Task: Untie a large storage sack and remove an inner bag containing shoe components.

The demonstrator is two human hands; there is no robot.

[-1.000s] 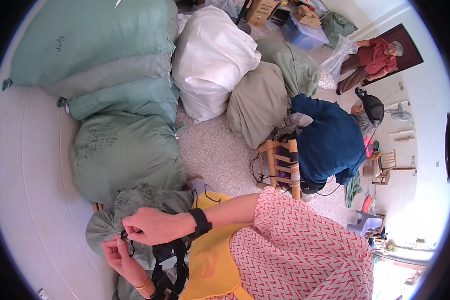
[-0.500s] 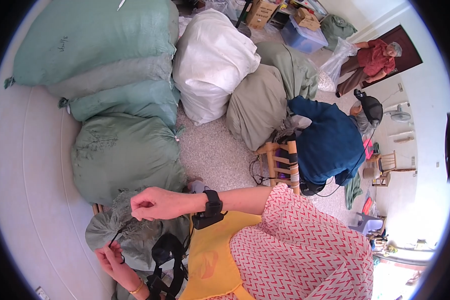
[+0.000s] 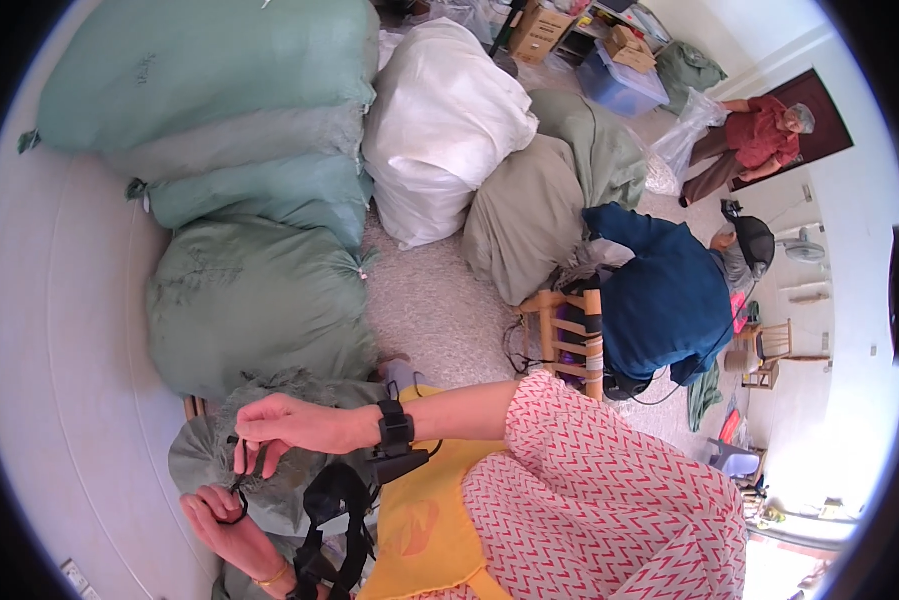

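Observation:
My right hand (image 3: 282, 425) reaches in from the right, its fingers bent round a thin black cord (image 3: 240, 480). Below it, my left hand (image 3: 225, 520) grips the same cord, part of which loops beside the fingers. Both hands are over the frayed, gathered mouth (image 3: 270, 390) of a grey-green sack (image 3: 205, 465). The sack's body lies partly behind my hands and black straps (image 3: 335, 500). How the cord meets the sack mouth is hidden by my fingers.
Stuffed green sacks (image 3: 260, 310) pile up at left, with a white sack (image 3: 445, 130) and olive sacks (image 3: 530, 220) beyond. A person in blue (image 3: 665, 290) bends beside a wooden chair (image 3: 570, 340). Another person in red (image 3: 765, 140) holds a clear plastic bag (image 3: 692, 135) near a door.
My right hand has come down and left, closer to my left hand, and now has its fingers on the cord. My left hand has shifted slightly left.

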